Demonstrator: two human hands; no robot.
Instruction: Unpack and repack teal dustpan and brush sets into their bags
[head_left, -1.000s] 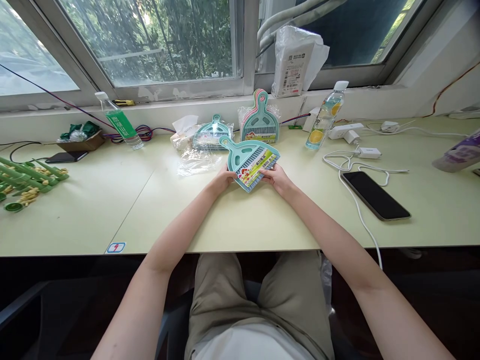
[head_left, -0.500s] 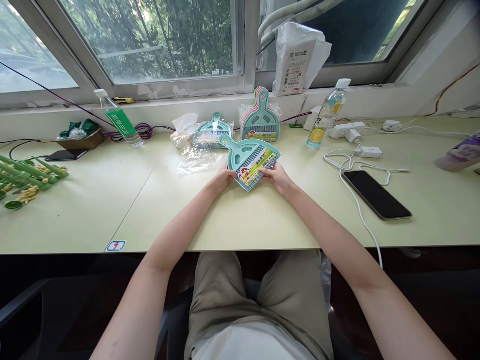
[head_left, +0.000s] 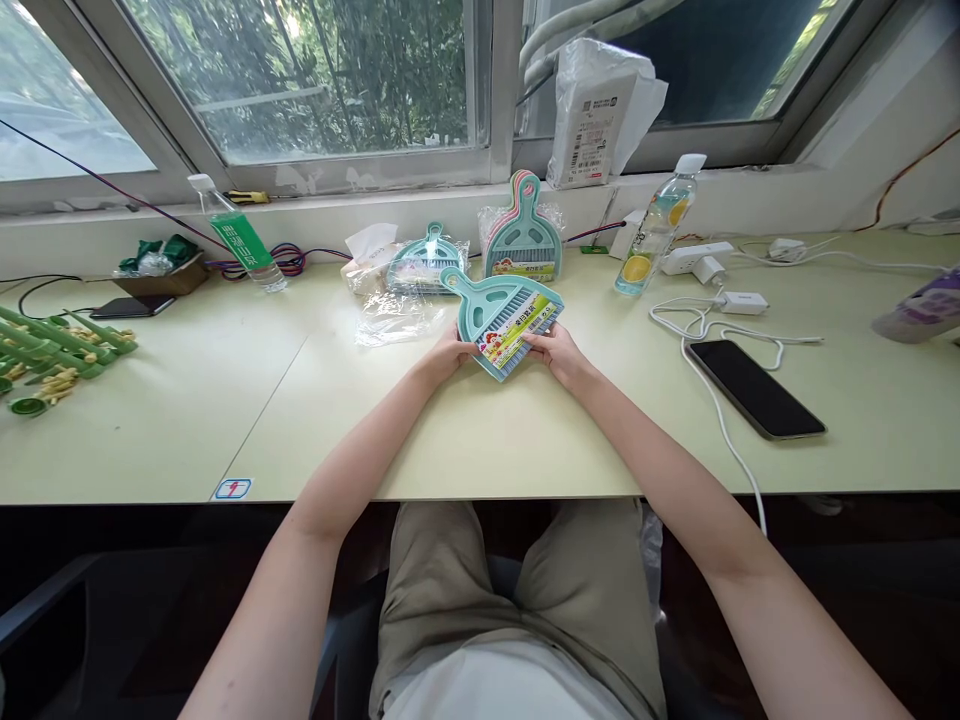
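Tilted above the table, a light teal mini dustpan and brush set [head_left: 480, 298] has a yellow-green printed label across its bristles. My left hand [head_left: 450, 355] is closed on its left edge, and my right hand [head_left: 556, 352] pinches the lower right side by the label. The handle points up and to the left. Behind it, a stack of similar dustpan sets [head_left: 523, 240], teal in front with pink and other colours behind, leans upright against the wall. To the left, another teal dustpan set [head_left: 427, 258] lies in clear plastic wrapping [head_left: 394, 318].
A green-labelled bottle [head_left: 241, 238] and a bottle with orange slices [head_left: 656, 228] stand toward the back. On the right are a black phone [head_left: 756, 388], a white cable and a power strip [head_left: 696, 257]. Green bamboo-like pieces [head_left: 64, 350] lie far left. A tissue pack [head_left: 596, 120] rests on the sill.
Both hands keep their hold on the dustpan set, which stays almost in place. The whole view has shifted very slightly.
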